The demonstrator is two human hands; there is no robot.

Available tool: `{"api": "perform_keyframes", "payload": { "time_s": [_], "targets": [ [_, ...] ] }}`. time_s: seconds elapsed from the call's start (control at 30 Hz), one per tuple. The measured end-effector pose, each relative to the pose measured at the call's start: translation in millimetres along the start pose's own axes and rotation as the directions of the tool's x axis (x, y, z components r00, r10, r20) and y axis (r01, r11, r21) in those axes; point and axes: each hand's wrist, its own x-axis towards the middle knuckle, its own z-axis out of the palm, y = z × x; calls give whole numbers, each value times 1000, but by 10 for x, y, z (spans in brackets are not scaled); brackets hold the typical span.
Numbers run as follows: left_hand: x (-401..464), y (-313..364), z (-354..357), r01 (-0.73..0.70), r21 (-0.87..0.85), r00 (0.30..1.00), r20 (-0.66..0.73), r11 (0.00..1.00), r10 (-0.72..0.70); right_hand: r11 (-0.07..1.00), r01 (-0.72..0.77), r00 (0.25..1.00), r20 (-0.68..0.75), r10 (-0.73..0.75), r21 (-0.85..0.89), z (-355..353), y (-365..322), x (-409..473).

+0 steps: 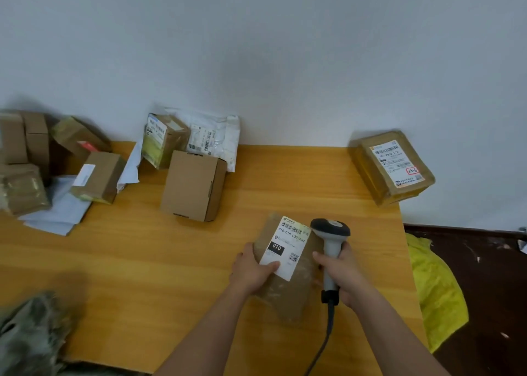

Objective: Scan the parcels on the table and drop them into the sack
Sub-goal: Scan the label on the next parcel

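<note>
Fingers (258, 271) of the left hand (251, 270) curling round the near-left edge of the brown parcel (288, 287), thumb pressing down on its white label (286, 247); clamped, not loose. Lying flat on the wooden table (137, 261), that parcel, label up, barcode at the far end. Gripping the grey scanner (330, 241) just to the right, the right hand (342, 273), fingers wrapped tight about the handle, head of the scanner hanging beside the barcode end, cable trailing back toward the body.

Judging the step in hand as the scan itself: worth tilting the scanner head so it is facing the barcode squarely rather than sitting alongside it, keeping the thumb clear of the printed bars, holding the parcel still and flat until the read is taken.

Sweeping across for room: crowding the far-left corner, a heap of boxes and mailers (57, 170); sitting left of centre, a plain cardboard box (194, 186) with more labelled parcels (182, 139) behind it against the wall; stretching bare between these and the hands, a wide run of tabletop. Perching at the far-right corner, a taped labelled parcel (393, 167), close to the edge. Waiting beyond the table's right edge, low beside it, the yellow sack (433, 290); looking like a short, unobstructed carry rightward over that edge, minding the cable.
</note>
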Motion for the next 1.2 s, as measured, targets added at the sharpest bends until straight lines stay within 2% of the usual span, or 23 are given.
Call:
{"api": "perform_keyframes", "payload": {
  "time_s": [0.23,0.4,0.53,0.67,0.8,1.2],
  "targets": [
    [-171,-39,-292,-151,-297,984,51,943,173,992,123,992,-10,-123,19,120,-224,-80],
    [-235,94,-703,-62,-442,989,96,895,116,968,245,969,-5,-245,47,242,-625,-187],
    [-249,218,-954,-88,-540,994,2,837,106,896,430,899,-32,-436,-113,303,-1016,-343],
    [-249,379,-1173,-141,-670,990,-79,729,119,850,510,854,-38,-519,-133,360,-1397,-655],
    [-296,520,-1308,-190,-700,982,-119,689,149,847,528,849,15,-528,-64,388,-1658,-981],
    [-376,667,-1378,-211,-757,978,-167,619,129,772,628,768,234,-596,-96,207,-2054,-1678]
  ]
}}
